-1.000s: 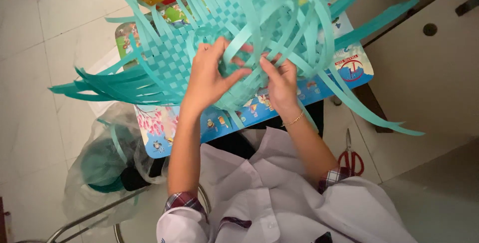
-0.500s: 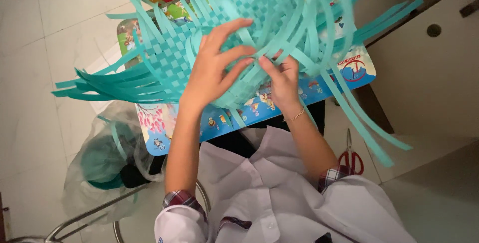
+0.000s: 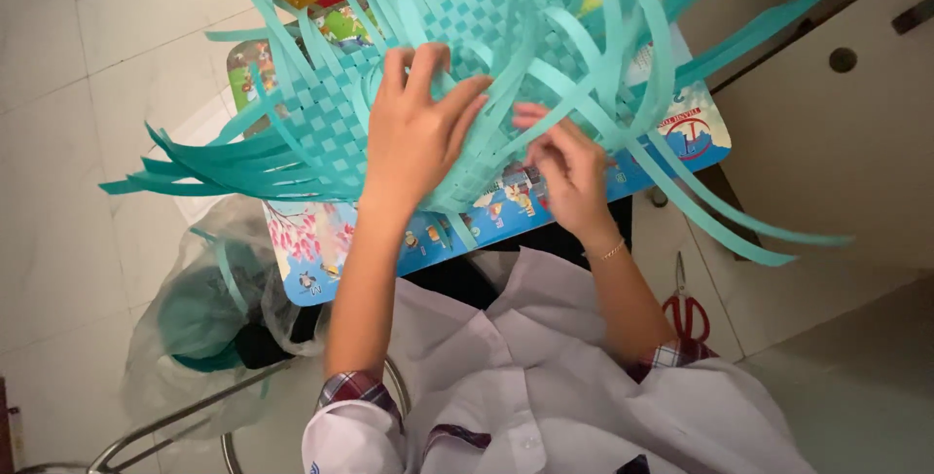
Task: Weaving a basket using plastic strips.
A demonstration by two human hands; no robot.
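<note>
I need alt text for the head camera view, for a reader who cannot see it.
Two bare hands work on a woven mat of teal strips: the left hand lies flat on the weave, the right hand pinches loose strips. It lies on a colourful picture board; red-handled scissors rest on the floor.

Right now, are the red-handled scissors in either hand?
No: the scissors lie on the floor by the person's right side, while the left hand and right hand are both on the teal woven strips.
</note>
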